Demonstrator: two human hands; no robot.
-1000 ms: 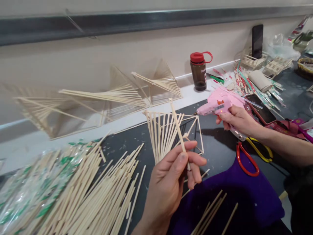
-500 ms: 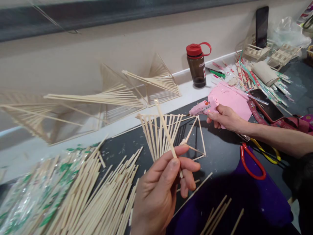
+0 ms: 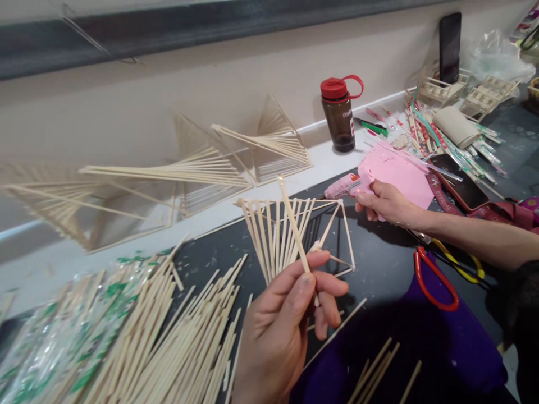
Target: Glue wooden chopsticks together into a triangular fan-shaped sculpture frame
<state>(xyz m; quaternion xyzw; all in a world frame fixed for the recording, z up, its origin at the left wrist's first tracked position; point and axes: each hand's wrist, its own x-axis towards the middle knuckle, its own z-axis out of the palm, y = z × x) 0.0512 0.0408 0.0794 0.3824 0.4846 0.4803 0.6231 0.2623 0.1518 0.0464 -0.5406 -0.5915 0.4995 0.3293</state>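
Between the thumb and fingers of my left hand [image 3: 282, 320] is a thin wooden stick [image 3: 292, 221], held tilted with its tip up. My right hand [image 3: 389, 202] is wrapped around the handle of a pink hot glue gun [image 3: 347, 186], whose nozzle points left. Behind the stick, a frame of glued wooden sticks [image 3: 343, 235] stands on the dark table, with a row of slanted sticks fanning along its left part. The glue gun's nozzle is close to the frame's top bar; I cannot tell whether they touch.
Loose sticks [image 3: 181, 342] and plastic-wrapped chopsticks [image 3: 84, 331] lie at the left. Finished twisted stick models [image 3: 168, 171] line the wall. A red-lidded bottle [image 3: 339, 120], pink sheet [image 3: 404, 174], phone [image 3: 458, 179] and red-handled scissors [image 3: 435, 280] are around the right side.
My left hand and its stick have shifted slightly right and down in the view. My right hand keeps the glue gun in nearly the same place.
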